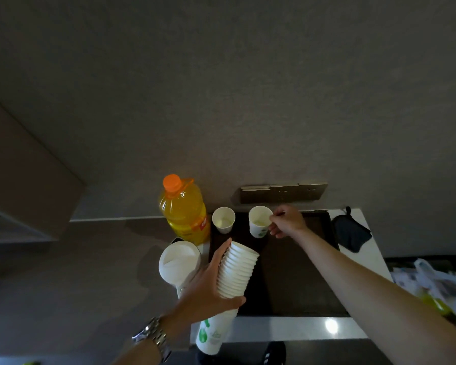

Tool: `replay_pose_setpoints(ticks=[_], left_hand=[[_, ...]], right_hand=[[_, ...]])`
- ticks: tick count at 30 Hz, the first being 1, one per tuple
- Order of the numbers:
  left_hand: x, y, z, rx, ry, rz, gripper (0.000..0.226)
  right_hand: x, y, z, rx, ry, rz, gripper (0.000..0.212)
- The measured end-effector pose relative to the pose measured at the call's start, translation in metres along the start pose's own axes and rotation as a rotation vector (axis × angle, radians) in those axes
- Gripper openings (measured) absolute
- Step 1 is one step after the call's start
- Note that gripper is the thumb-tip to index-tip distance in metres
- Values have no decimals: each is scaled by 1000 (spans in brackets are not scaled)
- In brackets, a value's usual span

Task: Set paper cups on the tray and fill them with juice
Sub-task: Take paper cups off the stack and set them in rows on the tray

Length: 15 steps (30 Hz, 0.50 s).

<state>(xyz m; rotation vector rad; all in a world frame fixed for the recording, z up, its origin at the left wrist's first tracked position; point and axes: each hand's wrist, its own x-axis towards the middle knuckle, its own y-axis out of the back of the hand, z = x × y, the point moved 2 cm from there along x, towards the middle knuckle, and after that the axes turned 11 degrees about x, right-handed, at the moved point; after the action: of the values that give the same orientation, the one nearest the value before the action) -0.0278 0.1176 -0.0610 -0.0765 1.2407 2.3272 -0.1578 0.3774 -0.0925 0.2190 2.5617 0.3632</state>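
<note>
The right hand [284, 221] pinches the rim and side of a paper cup [259, 221], thumb and fingers curled on it, at the far part of the dark tray [300, 280]. This cup stands upright or nearly so; whether its base touches the tray I cannot tell. Its inside looks pale, with no clear sign of juice. A second cup [223, 219] stands upright at the tray's far left corner, apart from the first, and it too looks white inside.

The left hand [208, 285] grips a tilted stack [237, 272] of nested cups, fingers wrapped round its middle, the open mouth of the stack pointing up toward the tray and its green-printed base hanging over the near counter edge. A metal watch [153, 338] sits on that wrist.

Left of the tray stands a juice bottle [183, 212], orange cap on, nearly full of orange liquid. In front of it is a white kettle [178, 262], lid closed. Right of the tray lies a dark cloth item [352, 233], and further right a plastic bag [437, 285].
</note>
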Motion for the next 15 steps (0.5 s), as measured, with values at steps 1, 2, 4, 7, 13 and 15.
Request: replay_pose_setpoints(ticks=[1, 2, 4, 7, 13, 15], left_hand=[[0, 0, 1, 9, 0, -9, 127], [1, 0, 1, 16, 2, -17, 127], [3, -1, 0, 12, 12, -28, 127], [4, -2, -1, -8, 30, -31, 126], [6, -4, -3, -41, 70, -39, 126], [7, -3, -3, -35, 74, -34, 126]], right_hand=[[2, -5, 4, 0, 6, 15, 11], [4, -9, 7, 1, 16, 32, 10], [8, -17, 11, 20, 31, 60, 10], [13, -28, 14, 42, 33, 74, 9], [23, -49, 19, 52, -23, 73, 10], [25, -54, 21, 43, -43, 72, 10]])
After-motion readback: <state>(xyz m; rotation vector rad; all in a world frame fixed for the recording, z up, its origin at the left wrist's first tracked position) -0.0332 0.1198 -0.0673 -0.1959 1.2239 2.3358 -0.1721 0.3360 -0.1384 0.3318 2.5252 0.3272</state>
